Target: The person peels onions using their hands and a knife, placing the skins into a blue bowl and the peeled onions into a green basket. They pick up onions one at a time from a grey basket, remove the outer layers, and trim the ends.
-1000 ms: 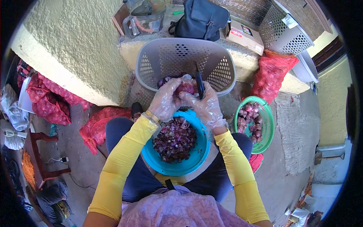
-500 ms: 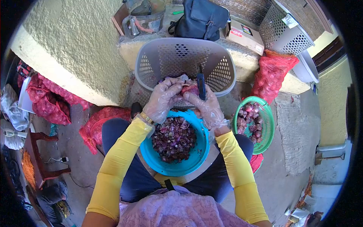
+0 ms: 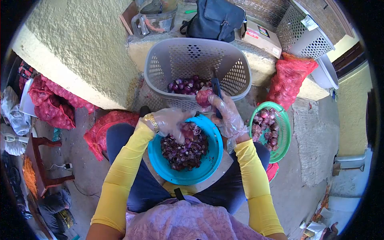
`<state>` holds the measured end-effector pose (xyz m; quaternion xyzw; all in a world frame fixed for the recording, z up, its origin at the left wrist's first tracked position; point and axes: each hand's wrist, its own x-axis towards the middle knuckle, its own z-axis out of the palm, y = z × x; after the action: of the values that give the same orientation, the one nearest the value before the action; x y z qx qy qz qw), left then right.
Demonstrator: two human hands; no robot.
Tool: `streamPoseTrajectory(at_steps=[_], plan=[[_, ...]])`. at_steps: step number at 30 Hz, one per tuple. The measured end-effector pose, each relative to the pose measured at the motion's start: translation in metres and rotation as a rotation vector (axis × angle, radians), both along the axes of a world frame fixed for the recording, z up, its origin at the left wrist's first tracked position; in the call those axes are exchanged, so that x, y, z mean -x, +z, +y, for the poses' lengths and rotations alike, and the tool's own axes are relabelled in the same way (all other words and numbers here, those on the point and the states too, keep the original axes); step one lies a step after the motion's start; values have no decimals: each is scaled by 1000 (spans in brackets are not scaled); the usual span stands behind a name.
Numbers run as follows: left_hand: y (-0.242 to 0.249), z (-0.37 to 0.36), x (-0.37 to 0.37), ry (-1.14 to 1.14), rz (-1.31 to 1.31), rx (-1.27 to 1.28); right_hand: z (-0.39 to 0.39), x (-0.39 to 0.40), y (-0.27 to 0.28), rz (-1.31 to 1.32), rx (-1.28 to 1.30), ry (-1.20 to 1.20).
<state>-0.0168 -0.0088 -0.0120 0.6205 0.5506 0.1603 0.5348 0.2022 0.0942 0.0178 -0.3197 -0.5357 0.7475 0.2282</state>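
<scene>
My right hand, in a clear plastic glove, grips a red onion and a knife with a dark blue handle, blade pointing away from me. Both are above the near rim of the grey perforated basket. Peeled purple onions lie in that basket. My left hand, gloved too, is over the blue basin, blurred by motion, thumb and fingers apart. Just below its fingers is a dark red piece of onion skin. Onion peels fill the basin's middle.
On my right stands a green basket of unpeeled onions, with a red mesh sack behind it. More red sacks lie to the left. A black bag and a cardboard box rest on the ledge.
My left hand has left the onion and moved down over the blue basin. My right hand keeps the onion and knife, shifted slightly right. Peeled onions in the grey basket are now uncovered.
</scene>
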Motion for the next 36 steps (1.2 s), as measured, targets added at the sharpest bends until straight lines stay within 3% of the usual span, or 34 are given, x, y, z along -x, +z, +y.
streamPoseTrajectory(at_steps=[2, 3, 5, 12, 14, 15, 16, 18, 21, 22, 24, 25, 27, 31, 34, 36], plan=[[9, -4, -5, -126, 464, -80, -1, 2, 1, 10, 47, 22], [7, -4, -4, -127, 463, -79, -1, 2, 1, 17, 95, 41], [0, -2, 1, -108, 463, -397, -3, 4, 3, -7, 89, 38], [17, 6, 3, -13, 380, -183, -5, 7, 1, -15, 99, 14], [1, 8, 12, 126, 237, -344, -4, 7, -3, -33, 125, 2], [4, 10, 13, 176, 70, -270, -3, 7, -4, -51, 150, -12], [4, 9, 9, 175, 69, -270, -3, 7, -4, -52, 150, -13], [7, 9, -3, 387, -468, -384, -2, 8, -4, -79, 132, -32], [21, 16, -11, 282, -662, -383, 0, 7, -5, -49, 158, 9], [20, 20, -9, 281, -662, -383, -1, 6, -3, -49, 158, 8], [16, 27, -6, 127, -317, -594, -3, 5, 4, -68, 170, 12], [15, 26, -8, 126, -316, -595, -2, 6, 0, -67, 170, 11], [14, 24, -14, 253, -577, -379, 0, 9, -5, -88, 149, -40], [12, 25, -17, 301, -620, -376, -5, 5, 7, -136, 142, 23], [15, 28, -14, 384, -679, -218, -7, 6, 7, -31, 70, 9], [19, 28, -15, 451, -817, -224, -6, 4, 10, -21, 4, 34]])
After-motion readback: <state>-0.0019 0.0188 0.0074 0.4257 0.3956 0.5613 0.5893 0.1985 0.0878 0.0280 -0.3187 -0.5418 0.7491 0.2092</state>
